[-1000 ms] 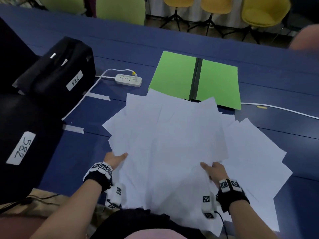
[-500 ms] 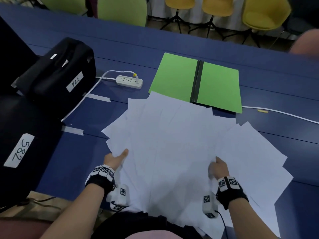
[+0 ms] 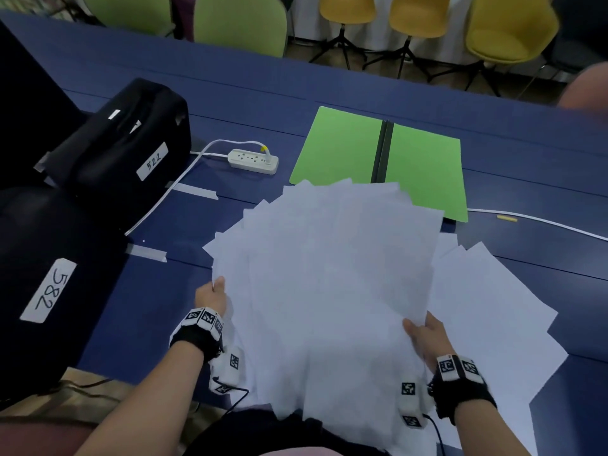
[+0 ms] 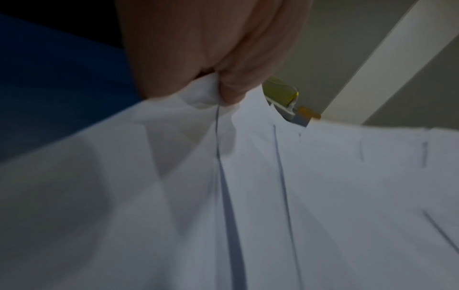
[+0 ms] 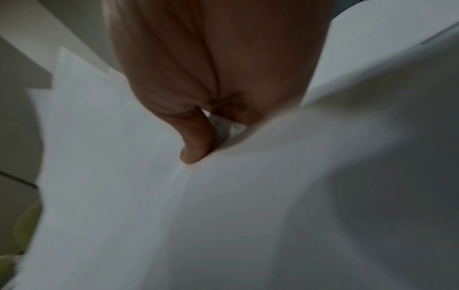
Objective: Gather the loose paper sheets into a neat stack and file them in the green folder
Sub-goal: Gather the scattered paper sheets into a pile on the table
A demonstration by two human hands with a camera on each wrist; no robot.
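Observation:
A fanned bundle of white paper sheets is lifted off the blue table, tilted up toward the far side. My left hand grips its left edge; the left wrist view shows the thumb and fingers pinching the paper sheets. My right hand holds the bundle's lower right edge, thumb on top of the paper sheets, my right hand pinching them. More loose sheets still lie on the table at the right. The green folder lies open beyond the bundle, its near edge covered.
Two black bags labelled 522 and 582 stand at the left. A white power strip with its cable lies left of the folder. A white cable runs off to the right. Yellow and green chairs stand beyond the table.
Both hands have taken hold of a bundle of sheets and raised it off the table, drawing the sheets closer together. Some sheets stay flat at the right.

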